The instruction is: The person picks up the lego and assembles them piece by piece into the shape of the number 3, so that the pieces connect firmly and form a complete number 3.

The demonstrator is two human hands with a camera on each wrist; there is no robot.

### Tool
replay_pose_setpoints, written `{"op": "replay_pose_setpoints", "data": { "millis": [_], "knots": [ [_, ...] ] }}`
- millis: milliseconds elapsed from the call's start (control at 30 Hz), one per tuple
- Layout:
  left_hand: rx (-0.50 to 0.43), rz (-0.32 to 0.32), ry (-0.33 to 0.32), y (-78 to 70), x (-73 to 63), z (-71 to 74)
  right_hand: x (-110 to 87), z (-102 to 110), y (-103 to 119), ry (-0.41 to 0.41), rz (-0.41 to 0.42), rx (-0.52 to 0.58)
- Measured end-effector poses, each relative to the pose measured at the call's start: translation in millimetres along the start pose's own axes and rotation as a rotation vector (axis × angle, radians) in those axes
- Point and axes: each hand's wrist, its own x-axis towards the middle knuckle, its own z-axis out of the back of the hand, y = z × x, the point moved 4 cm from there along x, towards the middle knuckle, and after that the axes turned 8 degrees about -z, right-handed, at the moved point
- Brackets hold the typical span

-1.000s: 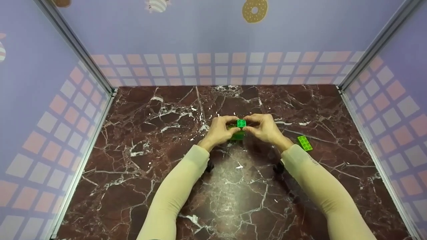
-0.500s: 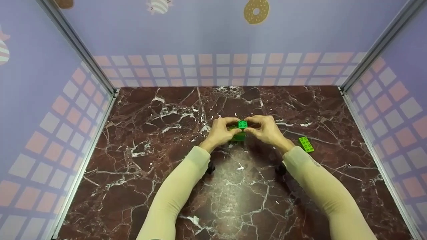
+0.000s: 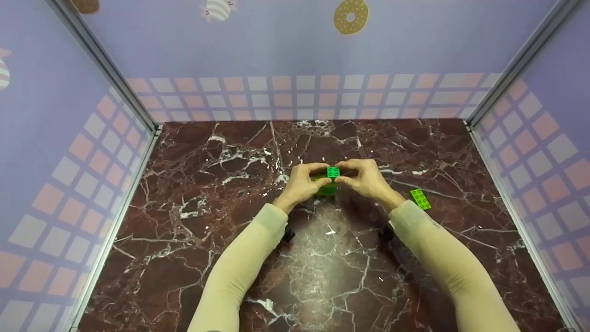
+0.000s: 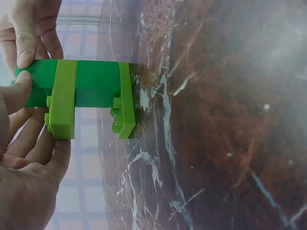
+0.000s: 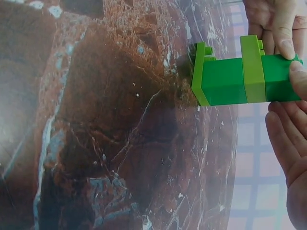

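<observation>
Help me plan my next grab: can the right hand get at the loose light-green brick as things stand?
Probably yes: the loose light-green brick lies beside the right sleeve, with nothing seen covering it. The right hand would likely first need to release the dark-green top brick.

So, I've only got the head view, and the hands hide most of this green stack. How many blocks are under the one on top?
Observer: Three. The left wrist view shows, below the top block, a light-green block, a darker green block, then a light-green base.
Visitor: Is its left side flush all the way down?
Observer: No. The left wrist view shows an open gap between the two light-green pieces, which jut out there past the darker one.
Visitor: Is either hand on the base?
Observer: Neither, as both wrist views show: the left hand and right hand grip higher up, at the top block.
</observation>
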Motion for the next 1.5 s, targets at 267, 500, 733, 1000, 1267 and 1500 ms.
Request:
{"op": "replay_pose_setpoints", "data": {
  "millis": [267, 500, 733, 1000, 1267, 1500],
  "knots": [
    [-0.042, -0.008, 0.005, 1.6, -1.3, 0.3, -1.5, -1.6, 1.7, -0.001, -0.031, 0.041],
    [-0.008, -0.010, 0.002, -2.6, 0.9, 2.7, -2.8, -1.2, 2.6, -0.004, -0.077, 0.076],
    [0.010, -0.001, 0.001, -2.7, 1.3, 3.1, -2.7, -0.6, 4.1, 0.008, -0.085, 0.095],
    [0.034, 0.026, 0.006, -3.0, 1.3, 3.6, -7.3, 5.6, 3.1, -0.006, -0.101, 0.093],
    [-0.029, 0.059, 0.011, -1.4, 1.8, 3.9, -14.4, 24.3, -0.4, -0.040, -0.118, 0.039],
    [-0.020, 0.068, 0.012, -2.3, 1.1, 3.4, -23.6, 45.6, -8.2, -0.093, -0.143, 0.015]
  ]
}}
